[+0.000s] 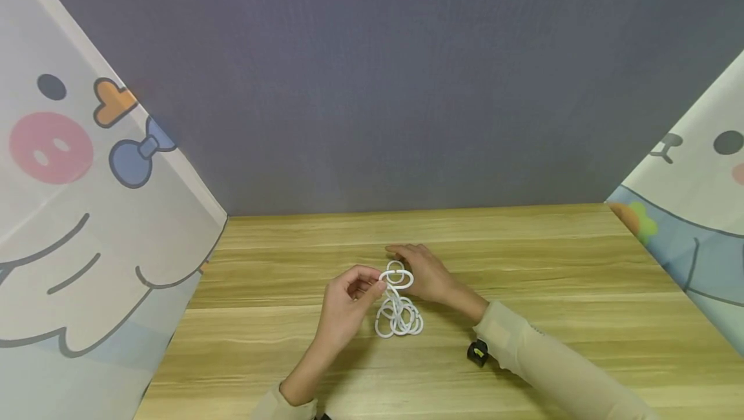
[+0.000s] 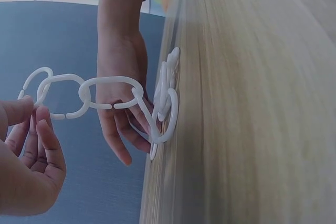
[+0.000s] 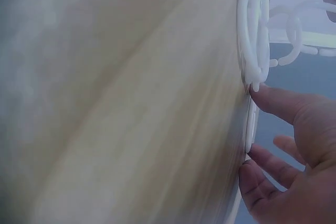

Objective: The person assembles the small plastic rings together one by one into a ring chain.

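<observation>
A chain of white plastic C-shaped links (image 2: 113,80) hangs from my left hand (image 1: 343,307), its thumb and fingertips pinching the top end above the table. Lower down, the chain runs into a heap of joined links (image 3: 253,35) on the wood. My right hand (image 1: 429,276) is at the far side of the heap, low over the table. In the right wrist view its thumb (image 3: 275,100) is at the heap's edge and its fingertips (image 3: 254,179) are at the end of a link lying flat (image 3: 251,129). The fingers are slightly bent and spread.
The wooden tabletop (image 1: 261,342) meets a dark grey panel (image 1: 407,116) at the back. Side panels with cartoon prints (image 1: 70,226) stand left and right. A small black device (image 1: 478,353) is at the right wrist, beside the sleeve.
</observation>
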Demonstrator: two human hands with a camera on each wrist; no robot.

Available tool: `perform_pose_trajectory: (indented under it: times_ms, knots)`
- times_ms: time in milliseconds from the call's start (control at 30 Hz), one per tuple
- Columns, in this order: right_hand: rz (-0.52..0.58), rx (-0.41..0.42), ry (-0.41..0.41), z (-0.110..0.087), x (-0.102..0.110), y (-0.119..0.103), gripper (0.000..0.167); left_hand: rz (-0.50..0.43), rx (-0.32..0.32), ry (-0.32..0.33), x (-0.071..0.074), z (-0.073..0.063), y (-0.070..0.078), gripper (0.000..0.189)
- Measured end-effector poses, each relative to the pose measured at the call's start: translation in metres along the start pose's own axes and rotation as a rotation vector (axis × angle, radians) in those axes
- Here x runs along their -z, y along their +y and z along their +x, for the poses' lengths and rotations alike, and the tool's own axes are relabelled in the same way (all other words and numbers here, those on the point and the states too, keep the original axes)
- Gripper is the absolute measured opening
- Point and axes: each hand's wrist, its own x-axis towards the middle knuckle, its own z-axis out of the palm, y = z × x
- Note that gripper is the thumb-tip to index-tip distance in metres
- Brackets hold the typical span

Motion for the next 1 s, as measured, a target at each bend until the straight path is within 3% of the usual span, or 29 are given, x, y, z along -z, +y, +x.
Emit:
perform_pose_trajectory:
  times_ms: [200,467,567,767,1000]
  knots:
    - [0.008,0.015,0.017,-0.001,-0.004,0.002,0.085,0.011,-0.002,0.001,0.0,0.0,0.0,0.007]
    - [0.029,0.167,0.11,0.0,-0.016,0.021,0.082,0.001,-0.019,0.002,0.001,-0.001,0.0,0.007]
    - [0.027,0.139,0.099,-0.001,-0.012,0.014,0.083,0.008,-0.014,0.0,0.0,0.0,0.0,0.007]
    - [0.043,0.001,0.045,-0.003,0.0,-0.001,0.088,0.005,-0.015,-0.001,0.0,0.0,-0.001,0.008]
    - [0.095,-0.005,0.046,-0.005,0.009,-0.004,0.088,0.026,0.001,-0.011,0.0,0.0,-0.001,0.009]
